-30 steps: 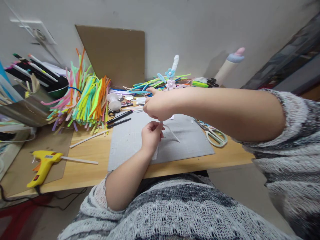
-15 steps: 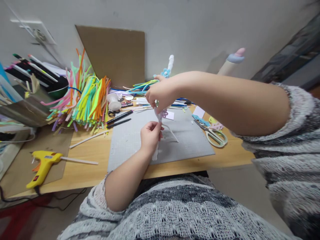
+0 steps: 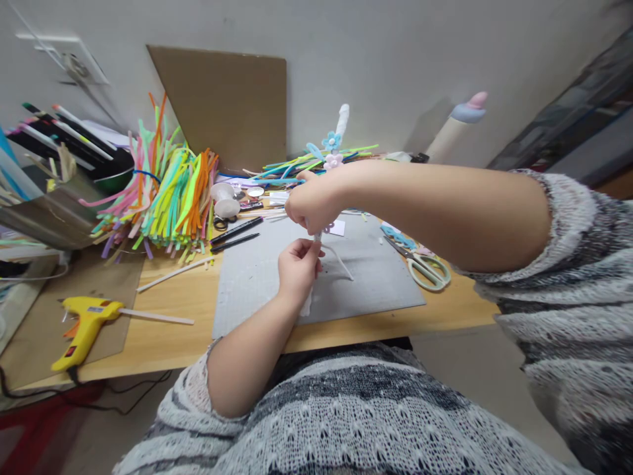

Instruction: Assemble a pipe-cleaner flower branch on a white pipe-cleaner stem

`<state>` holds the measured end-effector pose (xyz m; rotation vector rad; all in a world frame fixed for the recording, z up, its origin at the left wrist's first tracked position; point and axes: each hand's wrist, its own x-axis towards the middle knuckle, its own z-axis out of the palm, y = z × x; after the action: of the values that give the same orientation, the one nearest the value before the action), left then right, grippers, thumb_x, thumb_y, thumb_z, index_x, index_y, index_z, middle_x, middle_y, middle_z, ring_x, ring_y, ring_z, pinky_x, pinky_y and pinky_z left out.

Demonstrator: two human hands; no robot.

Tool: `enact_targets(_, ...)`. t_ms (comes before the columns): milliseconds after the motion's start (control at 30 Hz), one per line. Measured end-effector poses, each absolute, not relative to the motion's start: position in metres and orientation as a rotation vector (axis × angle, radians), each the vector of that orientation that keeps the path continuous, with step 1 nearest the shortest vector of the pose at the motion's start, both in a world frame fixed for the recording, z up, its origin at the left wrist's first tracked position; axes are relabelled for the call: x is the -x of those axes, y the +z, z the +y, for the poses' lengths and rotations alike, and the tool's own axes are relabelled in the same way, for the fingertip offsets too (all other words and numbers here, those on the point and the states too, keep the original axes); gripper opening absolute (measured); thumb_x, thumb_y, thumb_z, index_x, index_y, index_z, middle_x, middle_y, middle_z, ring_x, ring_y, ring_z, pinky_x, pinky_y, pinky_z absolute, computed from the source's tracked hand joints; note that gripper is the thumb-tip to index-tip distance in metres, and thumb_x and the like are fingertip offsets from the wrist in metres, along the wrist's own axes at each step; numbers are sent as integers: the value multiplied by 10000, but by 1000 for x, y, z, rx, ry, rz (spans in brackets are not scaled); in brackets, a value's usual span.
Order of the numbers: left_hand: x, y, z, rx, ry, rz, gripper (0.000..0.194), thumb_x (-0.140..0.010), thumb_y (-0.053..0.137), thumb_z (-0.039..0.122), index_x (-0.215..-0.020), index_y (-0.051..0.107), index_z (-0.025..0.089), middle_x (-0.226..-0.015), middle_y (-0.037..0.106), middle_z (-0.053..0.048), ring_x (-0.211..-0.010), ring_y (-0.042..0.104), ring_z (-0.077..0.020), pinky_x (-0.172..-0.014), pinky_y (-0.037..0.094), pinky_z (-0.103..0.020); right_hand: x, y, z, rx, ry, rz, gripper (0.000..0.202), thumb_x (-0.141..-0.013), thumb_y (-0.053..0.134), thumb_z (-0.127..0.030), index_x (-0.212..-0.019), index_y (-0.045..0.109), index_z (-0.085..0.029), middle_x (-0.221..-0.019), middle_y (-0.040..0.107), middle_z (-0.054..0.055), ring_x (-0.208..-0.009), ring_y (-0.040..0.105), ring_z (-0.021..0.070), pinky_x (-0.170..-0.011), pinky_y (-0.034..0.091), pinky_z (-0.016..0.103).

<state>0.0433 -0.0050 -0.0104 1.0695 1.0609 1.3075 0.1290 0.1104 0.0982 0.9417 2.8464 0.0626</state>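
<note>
Over the grey mat, my left hand pinches the white stem of a fuzzy pipe-cleaner piece. My right hand is just above it, fingers bent down around the upper part of that piece; its fingertips are partly hidden. Beyond my right hand rises the white wrapped tip, with a blue flower and a pink flower below it. A purple flower shows partly under my right hand. One loose white strand sticks out to the right of my left fingers.
Green-handled scissors lie at the mat's right edge. Two black pens rest at its upper left. A yellow glue gun is at the left, below bundled colourful pipe cleaners. Brown cardboard leans on the wall.
My right hand has lowered slightly toward my left, and its forearm has shifted. The pink flower now shows beyond it, and the white tip leans a little further right. My left hand has stayed put.
</note>
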Motion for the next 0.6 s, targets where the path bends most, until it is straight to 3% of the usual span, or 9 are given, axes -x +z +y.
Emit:
enact_targets(333, -43, -13, -5, -1153, 1315, 1132, 198, -716, 582, 347, -668, 531, 162, -576, 566, 13, -385, 457, -55, -385, 343, -192, -96, 120, 74, -849, 100, 2487, 479, -824, 412, -287, -466, 605, -33, -742, 675, 44, -1080, 496, 275, -972, 261, 448)
enact_targets(600, -43, -11, -3, -1021, 1321, 1083, 221, -706, 586, 355, -633, 505, 164, -542, 550, 26, -355, 419, -52, -332, 286, -186, -107, 117, 95, -930, 126, 2720, 601, -856, 287, -335, -411, 584, -61, -702, 677, 24, -1107, 483, 225, -973, 266, 416)
